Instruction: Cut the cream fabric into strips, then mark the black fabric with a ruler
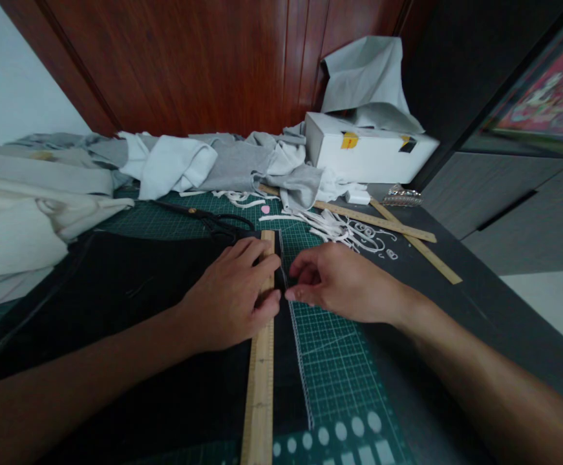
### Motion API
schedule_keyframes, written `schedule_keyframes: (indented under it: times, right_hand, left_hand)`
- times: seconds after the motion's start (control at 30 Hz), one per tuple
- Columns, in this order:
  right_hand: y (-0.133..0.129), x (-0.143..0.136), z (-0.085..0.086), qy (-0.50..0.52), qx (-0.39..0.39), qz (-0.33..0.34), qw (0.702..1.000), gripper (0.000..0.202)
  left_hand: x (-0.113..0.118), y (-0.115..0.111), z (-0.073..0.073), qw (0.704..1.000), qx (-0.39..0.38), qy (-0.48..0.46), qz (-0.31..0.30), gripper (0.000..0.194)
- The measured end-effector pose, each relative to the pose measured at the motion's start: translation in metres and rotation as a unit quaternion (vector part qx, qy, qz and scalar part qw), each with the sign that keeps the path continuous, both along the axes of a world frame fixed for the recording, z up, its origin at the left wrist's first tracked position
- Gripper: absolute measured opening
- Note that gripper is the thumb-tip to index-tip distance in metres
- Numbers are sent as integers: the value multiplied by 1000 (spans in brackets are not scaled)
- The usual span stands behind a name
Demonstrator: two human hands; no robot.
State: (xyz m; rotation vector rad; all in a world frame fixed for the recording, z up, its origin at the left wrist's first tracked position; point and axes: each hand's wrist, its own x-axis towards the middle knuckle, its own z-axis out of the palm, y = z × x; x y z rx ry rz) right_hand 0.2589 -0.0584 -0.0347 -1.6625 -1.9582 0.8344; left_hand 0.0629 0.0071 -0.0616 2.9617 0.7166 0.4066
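Note:
My left hand (235, 290) lies over a wooden ruler (262, 381), its fingers curled across it and pressing it onto black fabric (165, 381). The ruler runs lengthwise, slightly inside the fabric's right edge. White overlock stitching (300, 361) lines that edge. At the stitched edge is my right hand (334, 281), fingers bent and the thumb apart from the index finger. Its thumb tip meets the edge, and nothing shows between the fingers. Under the fabric lies a green cutting mat (334, 349). Black scissors (208, 219) rest just beyond my left hand.
Folded grey and white cloth (233, 161) lines the back, with cream fabric (14, 219) at left. White strips (329, 226), two more wooden rulers (378, 219), a pink piece (265, 210) and clips (401, 196) lie behind my right hand. A white box (368, 155) carries grey cloth.

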Motion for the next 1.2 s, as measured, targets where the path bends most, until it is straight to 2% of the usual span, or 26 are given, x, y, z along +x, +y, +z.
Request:
schedule_keyframes:
  times: [0.1, 0.27, 0.33, 0.43, 0.5, 0.57, 0.6, 0.63, 0.7, 0.8, 0.93, 1.07, 1.2]
  right_hand:
    - [-6, 1, 1, 24, -70, 11, 997, 6]
    - [-3, 2, -7, 145, -172, -6, 974, 14]
    - [-1, 2, -8, 167, -185, -11, 968, 12]
    - [-2, 1, -8, 140, -178, 3, 974, 16]
    - [-3, -1, -6, 76, -112, 5, 991, 17]
    - [-4, -2, -3, -14, 27, -8, 1000, 9]
    - [-4, -2, -2, -53, 102, -10, 993, 2]
    - [-4, -2, -1, -82, 159, -9, 984, 7]
    - [-3, -3, -3, -108, 189, -7, 976, 16]
    - [4, -6, -11, -89, 127, -77, 985, 14]
    - [28, -10, -20, 45, 11, -167, 985, 21]
    - [60, -7, -20, 99, -44, -171, 979, 15]
    - [78, -3, -19, 100, -56, -171, 979, 25]
  left_hand:
    - [-1, 0, 0, 1000, -1, -2, 0, 19]
    - [0, 0, 0, 1000, -6, 0, 4, 21]
    - [0, 0, 0, 1000, -6, -2, 6, 21]
    - [0, -1, 0, 1000, -4, 0, 5, 21]
    - [0, -1, 0, 1000, -2, 4, 7, 19]
    - [0, -1, 0, 1000, -5, 6, 9, 17]
    - [0, -2, 0, 1000, -8, 5, 10, 16]
    - [0, -2, -1, 1000, -10, 3, 11, 17]
    - [-1, -1, -2, 1000, -12, -4, 15, 21]
    - [-1, -1, -3, 1000, -8, -11, 17, 25]
    - [1, -1, -2, 1000, -2, -1, 8, 23]
    - [2, -2, 0, 1000, -5, -1, 7, 22]
    - [2, -2, 1, 1000, -5, -6, 1, 20]
